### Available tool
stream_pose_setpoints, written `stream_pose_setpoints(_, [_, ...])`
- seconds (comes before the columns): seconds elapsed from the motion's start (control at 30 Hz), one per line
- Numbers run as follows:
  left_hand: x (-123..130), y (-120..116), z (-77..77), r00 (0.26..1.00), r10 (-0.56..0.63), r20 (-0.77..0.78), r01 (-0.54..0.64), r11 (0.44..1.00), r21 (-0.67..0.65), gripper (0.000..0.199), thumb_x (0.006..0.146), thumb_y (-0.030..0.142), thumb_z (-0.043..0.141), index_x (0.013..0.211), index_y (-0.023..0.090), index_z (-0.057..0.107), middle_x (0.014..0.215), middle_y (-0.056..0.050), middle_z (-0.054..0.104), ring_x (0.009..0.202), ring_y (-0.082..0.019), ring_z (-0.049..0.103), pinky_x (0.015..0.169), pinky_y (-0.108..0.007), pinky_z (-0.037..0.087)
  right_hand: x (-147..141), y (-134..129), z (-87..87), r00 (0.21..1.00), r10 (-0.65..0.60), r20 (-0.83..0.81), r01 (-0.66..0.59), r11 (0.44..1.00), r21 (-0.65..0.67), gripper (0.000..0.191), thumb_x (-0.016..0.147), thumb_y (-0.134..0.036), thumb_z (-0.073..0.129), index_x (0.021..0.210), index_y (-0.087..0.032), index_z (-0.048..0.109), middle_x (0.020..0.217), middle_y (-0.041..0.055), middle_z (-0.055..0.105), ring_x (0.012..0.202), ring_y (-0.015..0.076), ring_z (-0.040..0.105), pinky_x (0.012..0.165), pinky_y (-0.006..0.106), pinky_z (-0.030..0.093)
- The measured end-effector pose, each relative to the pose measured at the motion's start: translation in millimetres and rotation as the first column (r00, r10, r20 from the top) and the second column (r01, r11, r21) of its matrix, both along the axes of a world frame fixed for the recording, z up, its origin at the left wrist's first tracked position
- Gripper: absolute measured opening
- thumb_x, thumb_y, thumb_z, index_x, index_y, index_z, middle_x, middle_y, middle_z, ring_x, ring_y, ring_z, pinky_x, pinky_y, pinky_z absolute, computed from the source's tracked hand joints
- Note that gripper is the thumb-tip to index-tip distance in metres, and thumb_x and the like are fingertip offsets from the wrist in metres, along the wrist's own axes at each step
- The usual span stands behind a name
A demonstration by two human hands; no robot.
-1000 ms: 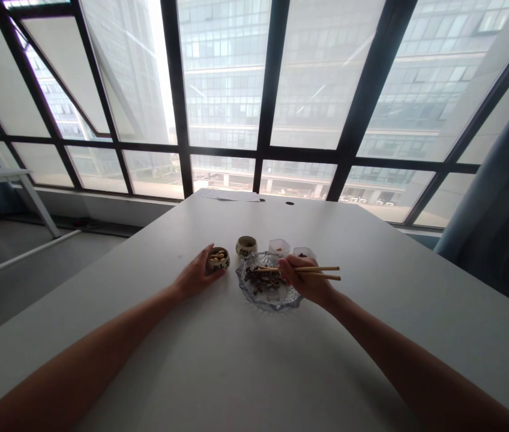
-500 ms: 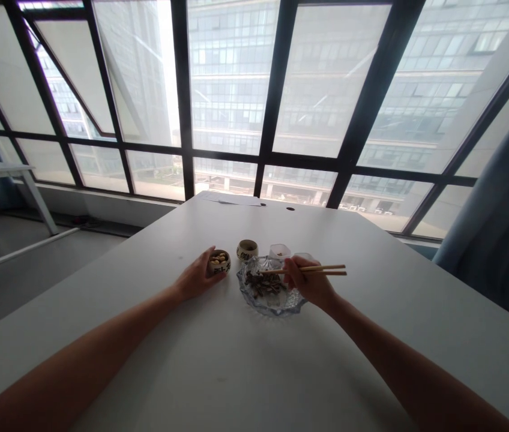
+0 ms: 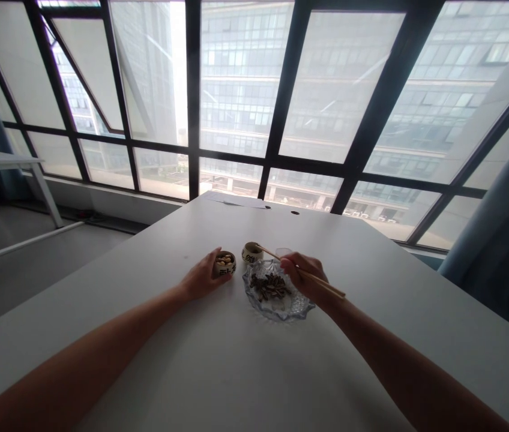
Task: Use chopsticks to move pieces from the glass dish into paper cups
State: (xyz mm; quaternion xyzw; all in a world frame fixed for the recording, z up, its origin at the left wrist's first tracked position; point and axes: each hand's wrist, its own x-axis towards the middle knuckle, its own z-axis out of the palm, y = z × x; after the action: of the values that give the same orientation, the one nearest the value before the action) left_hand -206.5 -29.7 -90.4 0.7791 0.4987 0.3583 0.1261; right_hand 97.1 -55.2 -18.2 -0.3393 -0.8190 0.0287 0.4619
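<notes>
My left hand (image 3: 201, 277) is closed around the side of a small pale cup (image 3: 227, 271) with dark characters. Tan pieces that look like peanuts (image 3: 224, 260) lie inside it. In my right hand (image 3: 305, 275) is a pair of wooden chopsticks (image 3: 322, 283), slanting up to the left. Their tips are at the mouth of a second small pale cup (image 3: 251, 257); whether they pinch anything is too small to tell. Below the right hand, a scalloped clear glass dish (image 3: 281, 314) holds a heap of dark slender pieces, perhaps sunflower seeds (image 3: 270, 287).
A small translucent container (image 3: 283, 251) stands behind the right hand, partly hidden. Papers (image 3: 239, 201) lie at the far end of the white table (image 3: 191, 366), near two dark round holes. Framed windows rise beyond. Another white table (image 3: 2, 157) stands at the left.
My right hand has swung the chopstick tips from the glass dish up to the second cup. My left hand stays around its cup. The whole view has shifted slightly.
</notes>
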Motion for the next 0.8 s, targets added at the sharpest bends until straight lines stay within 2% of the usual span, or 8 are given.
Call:
stream_pose_setpoints(0.07, [1,0,1.0,1.000,0.008,-0.008,-0.008,1.000,-0.005,0.084,0.082,0.054,0.064,0.149,0.013,0.034,0.146,-0.022,0.051,0.131,-0.036,0.055,0.111,-0.051,0.044,-7,12,-0.6,0.996,0.033,0.079,-0.035,0.999,0.025,0.038,0.099,-0.050,0.050,0.078,-0.022,0.064,0.066,0.0031,0.067,0.054,0.0150,0.059,0.055,0.028,0.048])
stream_pose_setpoints(0.13, [1,0,1.4,1.000,0.009,-0.014,-0.010,1.000,-0.014,0.085,0.082,0.054,0.064,0.150,0.011,0.033,0.146,-0.023,0.051,0.131,-0.037,0.054,0.111,-0.052,0.044,-12,23,-3.3,0.994,0.055,0.097,-0.055,0.998,-0.010,0.039,0.098,-0.051,0.050,0.078,-0.021,0.064,0.064,0.0019,0.065,0.052,0.0137,0.056,0.052,0.027,0.046])
stream_pose_setpoints(0.23, [1,0,0.3,1.000,0.001,-0.012,-0.001,1.000,-0.016,0.085,0.082,0.053,0.064,0.150,0.011,0.033,0.146,-0.023,0.051,0.131,-0.037,0.054,0.111,-0.052,0.043,-13,29,-6.3,0.999,-0.044,-0.002,0.044,0.994,-0.099,0.043,0.097,-0.054,0.052,0.075,-0.020,0.065,0.059,0.0015,0.064,0.049,0.0135,0.057,0.049,0.025,0.045])
stream_pose_setpoints(0.33, [1,2,-2.0,1.000,0.004,0.000,-0.004,1.000,-0.011,0.085,0.082,0.053,0.065,0.150,0.012,0.033,0.146,-0.022,0.051,0.131,-0.038,0.054,0.111,-0.053,0.043,-9,20,-2.8,0.982,-0.133,-0.132,0.110,0.979,-0.171,0.046,0.095,-0.058,0.054,0.070,-0.020,0.063,0.058,0.0029,0.066,0.050,0.0146,0.060,0.048,0.025,0.048])
stream_pose_setpoints(0.47, [0,3,-4.4,1.000,-0.001,0.017,0.001,1.000,0.009,0.084,0.082,0.053,0.066,0.149,0.014,0.035,0.145,-0.021,0.052,0.130,-0.036,0.055,0.111,-0.053,0.043,0,-2,6.0,0.952,-0.098,-0.291,0.038,0.978,-0.204,0.048,0.096,-0.059,0.050,0.073,-0.019,0.064,0.057,0.0031,0.065,0.047,0.0146,0.060,0.046,0.025,0.049])
stream_pose_setpoints(0.57, [0,3,-4.6,1.000,-0.004,0.024,0.003,1.000,0.026,0.083,0.081,0.053,0.067,0.149,0.015,0.037,0.144,-0.020,0.054,0.128,-0.036,0.057,0.109,-0.053,0.045,4,-16,6.3,0.984,-0.010,-0.177,-0.032,0.973,-0.228,0.046,0.098,-0.054,0.050,0.072,-0.019,0.064,0.054,0.0027,0.064,0.046,0.0140,0.058,0.045,0.025,0.047])
stream_pose_setpoints(0.7, [0,2,-2.5,1.000,0.011,0.016,-0.011,1.000,0.020,0.084,0.081,0.053,0.067,0.149,0.014,0.037,0.145,-0.021,0.053,0.128,-0.036,0.057,0.109,-0.052,0.046,4,-24,0.1,0.996,0.073,0.049,-0.067,0.990,-0.124,0.044,0.101,-0.042,0.049,0.065,-0.020,0.059,0.055,0.0024,0.063,0.047,0.0120,0.056,0.048,0.024,0.043])
stream_pose_setpoints(0.8, [0,0,-0.4,1.000,0.011,0.007,-0.011,1.000,0.017,0.083,0.081,0.053,0.066,0.149,0.014,0.037,0.145,-0.021,0.053,0.128,-0.036,0.057,0.108,-0.052,0.046,2,-23,-3.7,0.988,0.090,0.129,-0.081,0.994,-0.075,0.040,0.100,-0.038,0.051,0.065,-0.020,0.057,0.053,0.0009,0.060,0.044,0.0105,0.051,0.047,0.023,0.039])
